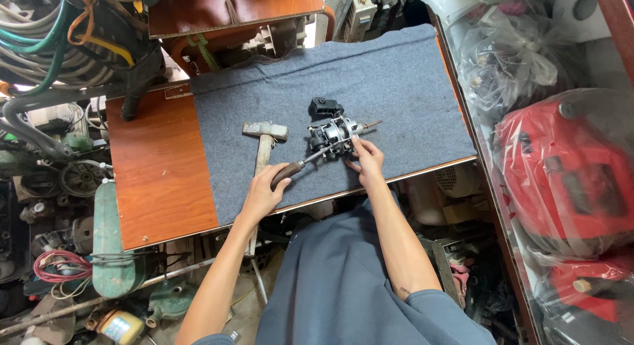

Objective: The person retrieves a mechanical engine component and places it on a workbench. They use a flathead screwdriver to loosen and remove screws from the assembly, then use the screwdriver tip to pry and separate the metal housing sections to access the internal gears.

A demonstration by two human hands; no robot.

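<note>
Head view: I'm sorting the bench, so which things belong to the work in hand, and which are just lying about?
In use:
left hand gripping the screwdriver
right hand steadying the small electric motor
grey felt mat under them

Lying about:
hammer beside the motor
black plastic part behind the motor
bagged red machine at right

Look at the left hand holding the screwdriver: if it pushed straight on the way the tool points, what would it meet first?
The left hand aims its screwdriver up and right at the small motor, steadied by the right hand. The tip looks already at the motor, so that comes first, though depth is unclear.
</note>
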